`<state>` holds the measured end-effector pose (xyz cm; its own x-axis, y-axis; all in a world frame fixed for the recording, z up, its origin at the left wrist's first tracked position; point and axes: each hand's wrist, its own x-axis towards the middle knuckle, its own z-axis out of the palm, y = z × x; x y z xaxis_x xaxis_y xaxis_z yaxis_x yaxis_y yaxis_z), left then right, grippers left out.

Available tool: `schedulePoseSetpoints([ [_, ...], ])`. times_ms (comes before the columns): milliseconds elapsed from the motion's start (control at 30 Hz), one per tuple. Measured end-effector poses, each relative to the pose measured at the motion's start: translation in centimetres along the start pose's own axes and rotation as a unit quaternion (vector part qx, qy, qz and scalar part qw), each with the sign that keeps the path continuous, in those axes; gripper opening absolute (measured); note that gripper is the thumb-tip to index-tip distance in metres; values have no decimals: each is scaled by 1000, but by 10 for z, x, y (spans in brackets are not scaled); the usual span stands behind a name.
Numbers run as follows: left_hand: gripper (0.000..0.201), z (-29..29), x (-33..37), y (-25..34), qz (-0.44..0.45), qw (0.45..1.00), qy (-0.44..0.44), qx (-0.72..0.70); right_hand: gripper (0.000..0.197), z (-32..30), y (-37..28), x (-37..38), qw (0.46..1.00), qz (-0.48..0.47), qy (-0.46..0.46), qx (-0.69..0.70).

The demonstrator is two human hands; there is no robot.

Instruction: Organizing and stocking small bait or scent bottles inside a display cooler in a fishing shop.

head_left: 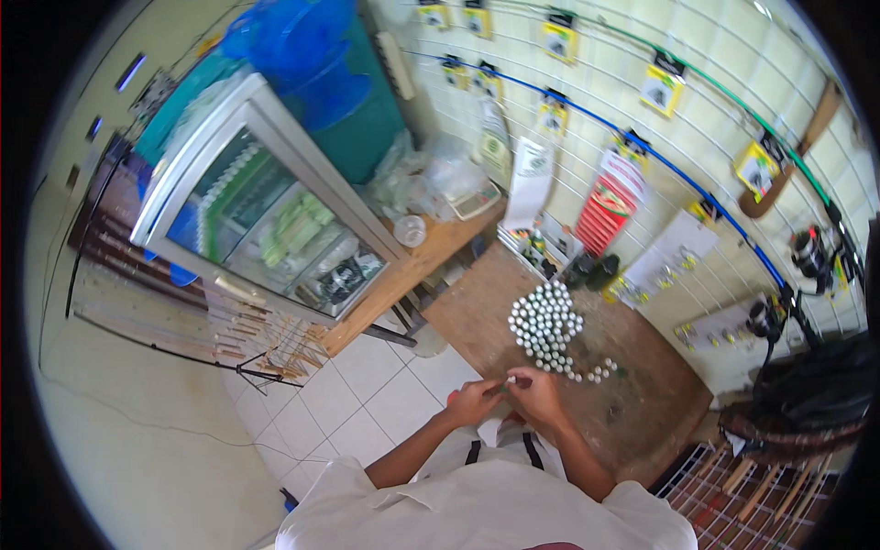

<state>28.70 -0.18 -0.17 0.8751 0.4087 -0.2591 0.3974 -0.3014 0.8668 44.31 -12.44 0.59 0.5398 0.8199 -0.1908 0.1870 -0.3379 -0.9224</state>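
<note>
Small piece, pale and whitish at its visible end, located between the fingertips of the left hand and right hand; the right fingers pinch it, while the left fingers curl close beside it, their hold impossible to tell. Just beyond the grip, silver-topped pieces cluster on the brown table, a short curved row trailing rightward. Bare tabletop lies right of the grip; leftward, past the table's edge, spreads tiled floor. Farther forward stands a glass cabinet.
</note>
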Motion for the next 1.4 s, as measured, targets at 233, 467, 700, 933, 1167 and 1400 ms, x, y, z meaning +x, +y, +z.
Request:
schedulePoseSetpoints([
  [233,32,-32,-23,-27,41,991,108,-72,27,35,-56,31,994,-39,-92,-43],
  [467,43,-93,-58,-47,38,972,195,-126,29,106,-115,81,983,-89,-159,-7],
  [700,40,-166,-111,-86,12,937,320,-140,27,190,-234,130,971,-111,-211,14],
  [933,36,-228,-164,-105,-1,900,401,-173,36,287,-318,157,931,-300,-151,144],
  [1167,32,-257,-194,-117,10,878,436,-200,35,332,-325,162,928,-308,-124,171],
  [1400,32,-268,-198,-109,12,874,424,-237,31,321,-331,152,935,-279,-136,173],
])
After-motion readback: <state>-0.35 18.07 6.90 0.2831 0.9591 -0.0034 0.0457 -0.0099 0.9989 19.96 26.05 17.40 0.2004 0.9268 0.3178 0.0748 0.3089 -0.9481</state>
